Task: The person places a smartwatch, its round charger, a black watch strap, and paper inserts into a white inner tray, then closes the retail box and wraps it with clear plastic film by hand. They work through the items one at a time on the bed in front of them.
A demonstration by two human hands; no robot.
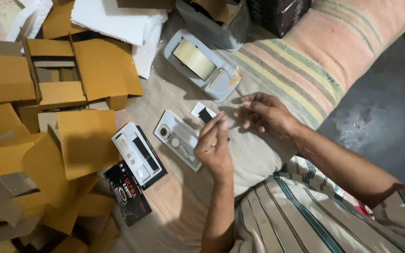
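Striped cloth (305,61) under tape dispenser (202,65), white tray (179,138), cardboard boxes (62,93).

Yellow-brown cartons (48,93), white foam (118,21), grey tape dispenser (202,65), white tray (179,138), black box (127,194), pink-and-green striped cloth (305,61).

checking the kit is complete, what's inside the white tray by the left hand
The white tray holds a round watch body at its upper end and a small round disc with a thin lead beside it. The left hand covers the tray's lower right corner.
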